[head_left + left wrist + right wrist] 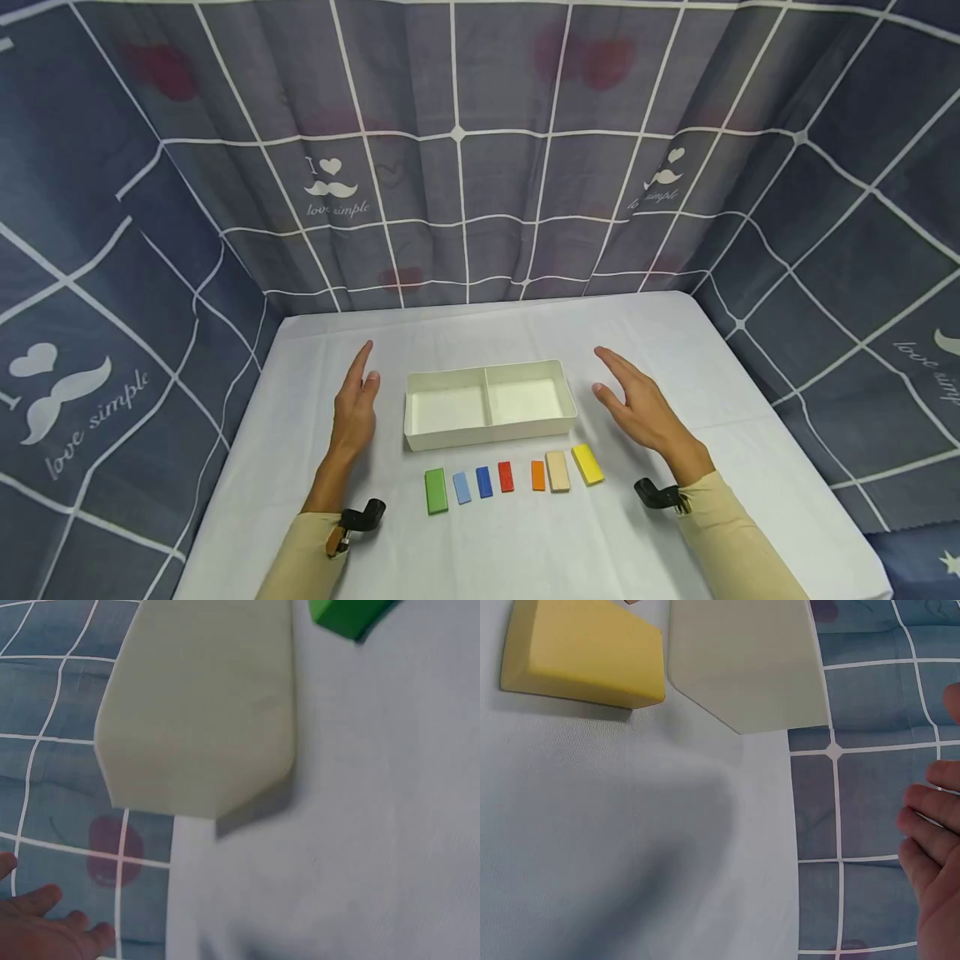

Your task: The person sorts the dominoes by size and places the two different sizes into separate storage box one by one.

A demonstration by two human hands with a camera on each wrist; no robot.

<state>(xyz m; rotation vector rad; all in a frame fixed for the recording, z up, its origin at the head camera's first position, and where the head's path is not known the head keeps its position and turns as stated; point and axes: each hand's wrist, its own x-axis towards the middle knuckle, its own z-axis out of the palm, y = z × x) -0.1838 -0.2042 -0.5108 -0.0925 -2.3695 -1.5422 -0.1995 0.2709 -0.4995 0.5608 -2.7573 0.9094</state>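
Two-compartment tray (pixel 491 433), between left hand (pixel 356 421) and right hand (pixel 642 408), apart from both; fingers straightened, thumbs spread

Diffuse light casts soft shadows (pixel 652 889) on the cloth (pixel 525 554).

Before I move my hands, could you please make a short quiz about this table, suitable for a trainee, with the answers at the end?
1. Multiple choice: which of these blocks lies nearest to the right hand?
A) light blue
B) green
C) yellow

2. True or false: a block already lies inside the white tray.

3. Fill in the gap: in the row, between the dark blue block and the orange block lies the ____ block.

Key:
1. C, the yellow block.
2. False; both compartments look bare.
3. Red, the red block.
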